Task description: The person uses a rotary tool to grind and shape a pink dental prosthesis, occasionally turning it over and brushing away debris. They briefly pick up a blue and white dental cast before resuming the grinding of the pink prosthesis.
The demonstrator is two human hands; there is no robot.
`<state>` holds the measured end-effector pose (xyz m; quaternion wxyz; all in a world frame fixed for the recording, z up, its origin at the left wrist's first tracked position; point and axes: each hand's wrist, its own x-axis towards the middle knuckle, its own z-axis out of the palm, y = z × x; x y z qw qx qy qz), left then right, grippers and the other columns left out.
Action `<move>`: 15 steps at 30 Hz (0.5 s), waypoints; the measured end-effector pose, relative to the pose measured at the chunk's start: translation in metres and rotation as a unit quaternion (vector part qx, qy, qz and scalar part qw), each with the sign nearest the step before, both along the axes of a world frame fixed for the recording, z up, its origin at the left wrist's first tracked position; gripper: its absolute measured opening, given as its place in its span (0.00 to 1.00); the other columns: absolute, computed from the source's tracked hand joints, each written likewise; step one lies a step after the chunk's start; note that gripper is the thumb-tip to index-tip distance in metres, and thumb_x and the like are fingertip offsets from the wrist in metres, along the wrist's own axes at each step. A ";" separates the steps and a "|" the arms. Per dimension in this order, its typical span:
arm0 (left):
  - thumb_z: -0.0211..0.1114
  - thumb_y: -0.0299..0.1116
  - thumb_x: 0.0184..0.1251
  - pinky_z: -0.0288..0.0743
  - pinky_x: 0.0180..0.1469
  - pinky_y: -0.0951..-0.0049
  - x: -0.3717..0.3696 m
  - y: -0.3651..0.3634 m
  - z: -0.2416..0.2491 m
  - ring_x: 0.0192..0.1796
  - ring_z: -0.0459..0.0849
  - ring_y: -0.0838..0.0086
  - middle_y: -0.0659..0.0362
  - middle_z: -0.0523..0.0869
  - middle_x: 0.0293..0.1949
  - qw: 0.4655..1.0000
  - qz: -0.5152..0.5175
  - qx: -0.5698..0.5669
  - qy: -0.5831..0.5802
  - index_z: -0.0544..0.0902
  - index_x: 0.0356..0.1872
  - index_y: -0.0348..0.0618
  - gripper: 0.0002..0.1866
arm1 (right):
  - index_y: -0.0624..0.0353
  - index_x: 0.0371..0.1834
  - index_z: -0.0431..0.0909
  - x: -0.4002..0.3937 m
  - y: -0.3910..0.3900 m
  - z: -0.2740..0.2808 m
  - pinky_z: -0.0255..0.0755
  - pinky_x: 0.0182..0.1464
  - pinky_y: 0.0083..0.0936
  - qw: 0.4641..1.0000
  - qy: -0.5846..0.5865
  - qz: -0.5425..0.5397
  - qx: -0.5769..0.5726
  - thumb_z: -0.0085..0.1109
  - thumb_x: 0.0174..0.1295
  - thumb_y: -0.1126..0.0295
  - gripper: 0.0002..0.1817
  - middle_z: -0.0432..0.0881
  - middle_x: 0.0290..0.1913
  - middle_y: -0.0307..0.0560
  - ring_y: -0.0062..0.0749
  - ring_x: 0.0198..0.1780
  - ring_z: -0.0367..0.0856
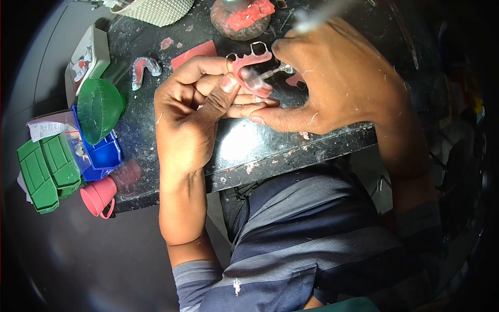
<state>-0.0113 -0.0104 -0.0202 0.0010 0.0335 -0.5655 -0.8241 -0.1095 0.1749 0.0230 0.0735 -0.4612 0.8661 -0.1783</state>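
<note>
While both hands grip | pink denture plate (248, 70), wire clasps | right: rotary tool (275, 70)

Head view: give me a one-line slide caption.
Left hand pinches a pink denture plate while the right hand applies a rotary tool over a black bench.

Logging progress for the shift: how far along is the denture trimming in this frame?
Mid-job. Done so far: pink shavings lie scattered on the dark bench, so some material is already off. In hand: the left hand pinches the pink denture plate with wire clasps while the right hand puts a blurred rotary tool tip to it. Left: a second pink plate lies untouched on the bench; how finished either is cannot be told.
</note>
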 end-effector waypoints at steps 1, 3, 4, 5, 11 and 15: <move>0.56 0.21 0.77 0.91 0.45 0.60 0.000 0.000 0.000 0.41 0.92 0.55 0.41 0.89 0.40 1.000 0.000 0.001 -0.003 0.78 0.49 0.24 0.08 | 0.65 0.27 0.84 -0.001 -0.001 -0.001 0.74 0.41 0.41 0.999 -0.030 0.006 -0.021 0.75 0.45 0.42 0.30 0.82 0.25 0.51 0.48 0.31 0.83; 0.56 0.21 0.76 0.91 0.45 0.60 0.000 -0.001 0.001 0.42 0.92 0.55 0.42 0.89 0.40 1.000 0.001 0.001 -0.005 0.78 0.49 0.24 0.08 | 0.64 0.28 0.84 -0.001 -0.001 -0.002 0.75 0.40 0.41 0.997 -0.059 0.013 -0.042 0.75 0.45 0.44 0.29 0.82 0.25 0.49 0.47 0.31 0.83; 0.57 0.21 0.76 0.91 0.45 0.60 0.001 -0.001 0.001 0.42 0.92 0.55 0.41 0.89 0.41 1.000 0.002 0.009 -0.009 0.78 0.50 0.24 0.09 | 0.64 0.30 0.84 0.000 0.000 -0.004 0.75 0.40 0.41 0.998 -0.022 0.030 -0.041 0.75 0.45 0.44 0.29 0.82 0.25 0.49 0.48 0.30 0.83; 0.57 0.21 0.76 0.91 0.44 0.60 0.001 -0.001 0.001 0.41 0.92 0.55 0.41 0.89 0.41 1.000 0.003 0.017 -0.012 0.78 0.50 0.24 0.09 | 0.64 0.31 0.84 0.000 0.001 -0.005 0.75 0.40 0.41 0.998 0.016 0.047 -0.039 0.75 0.46 0.45 0.28 0.82 0.25 0.49 0.48 0.30 0.83; 0.57 0.20 0.76 0.91 0.43 0.60 -0.001 -0.004 0.002 0.41 0.92 0.54 0.41 0.89 0.41 0.998 -0.014 0.048 -0.031 0.79 0.49 0.24 0.08 | 0.66 0.30 0.84 -0.001 -0.001 0.002 0.74 0.42 0.42 0.995 -0.096 0.009 -0.025 0.74 0.45 0.44 0.30 0.82 0.25 0.53 0.50 0.32 0.82; 0.57 0.20 0.76 0.91 0.43 0.60 0.000 -0.004 0.001 0.41 0.92 0.53 0.41 0.89 0.40 0.998 -0.012 0.048 -0.027 0.79 0.49 0.24 0.08 | 0.67 0.27 0.83 -0.001 0.003 -0.004 0.75 0.41 0.42 0.998 0.011 0.058 -0.025 0.75 0.45 0.44 0.30 0.81 0.24 0.54 0.50 0.32 0.82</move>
